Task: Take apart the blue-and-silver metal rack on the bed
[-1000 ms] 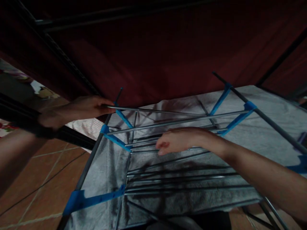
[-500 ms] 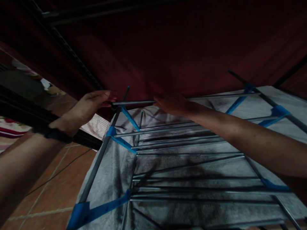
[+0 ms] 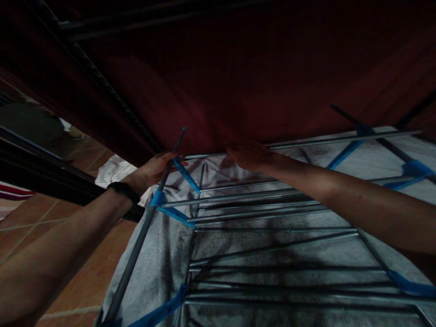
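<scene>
A rack of grey metal tubes (image 3: pixel 238 198) with blue plastic connectors lies in front of me. My left hand (image 3: pixel 158 165) is closed round its far left corner, at a blue connector (image 3: pixel 184 171) on the upright tube (image 3: pixel 141 236); some fingertips show just beyond it. Closed over the farthest cross tube (image 3: pixel 303 142), my right hand (image 3: pixel 250 155) sits near the middle, its fingers mostly in shadow. That tube's right end sticks out past the far right connector (image 3: pixel 365 131). Its left end is hidden at my left hand.
Under the rack spreads a grey fleecy cloth (image 3: pixel 146 268). A dark red panel (image 3: pixel 238 81) rises close behind the far tube. At left, a black bar (image 3: pixel 51 175) crosses above the tiled floor (image 3: pixel 78 277). A striped cloth (image 3: pixel 116 170) lies beyond it.
The far cross tube has slid right, and its right end now reaches farther past the connector. My left hand has moved from the tube's left end onto the corner connector.
</scene>
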`<state>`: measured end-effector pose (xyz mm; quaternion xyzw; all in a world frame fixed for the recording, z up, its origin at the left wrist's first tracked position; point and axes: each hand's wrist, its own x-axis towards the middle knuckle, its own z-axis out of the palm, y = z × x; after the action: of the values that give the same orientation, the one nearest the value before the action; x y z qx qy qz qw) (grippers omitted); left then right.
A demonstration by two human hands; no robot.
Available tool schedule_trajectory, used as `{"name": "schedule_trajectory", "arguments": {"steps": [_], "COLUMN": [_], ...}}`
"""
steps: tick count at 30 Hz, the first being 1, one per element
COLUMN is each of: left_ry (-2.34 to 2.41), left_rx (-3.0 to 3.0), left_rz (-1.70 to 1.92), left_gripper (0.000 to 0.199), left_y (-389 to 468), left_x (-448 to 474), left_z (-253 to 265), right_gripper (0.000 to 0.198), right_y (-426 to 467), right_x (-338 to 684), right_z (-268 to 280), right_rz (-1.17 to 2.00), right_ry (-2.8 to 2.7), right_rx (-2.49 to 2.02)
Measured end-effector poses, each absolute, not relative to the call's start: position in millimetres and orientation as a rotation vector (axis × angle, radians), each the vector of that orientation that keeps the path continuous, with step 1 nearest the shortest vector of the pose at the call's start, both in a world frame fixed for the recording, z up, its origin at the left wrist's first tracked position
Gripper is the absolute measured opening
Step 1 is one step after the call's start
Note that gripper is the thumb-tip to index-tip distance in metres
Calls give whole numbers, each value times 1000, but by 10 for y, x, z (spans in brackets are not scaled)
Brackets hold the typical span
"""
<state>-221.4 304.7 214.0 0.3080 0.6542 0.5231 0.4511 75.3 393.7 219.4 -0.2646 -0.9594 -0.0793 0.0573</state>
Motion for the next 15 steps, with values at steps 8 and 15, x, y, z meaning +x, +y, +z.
{"name": "schedule_trajectory", "arguments": {"steps": [8,15], "left_ry": [1579,1606], "left_rx": [736,716], "left_rz": [1411,1403], "left_gripper": [6,4], "left_y": [3058,3019], "left_x": [-2183,-2133], "left_z": [2033,2105], "right_gripper": [32,34], "right_y": [3865,3907], "right_x": [659,638], "right_z": [2202,2169], "right_rz": [-184,-168], "right_ry": [-2912,-2961], "right_rx": [-730,-744]}}
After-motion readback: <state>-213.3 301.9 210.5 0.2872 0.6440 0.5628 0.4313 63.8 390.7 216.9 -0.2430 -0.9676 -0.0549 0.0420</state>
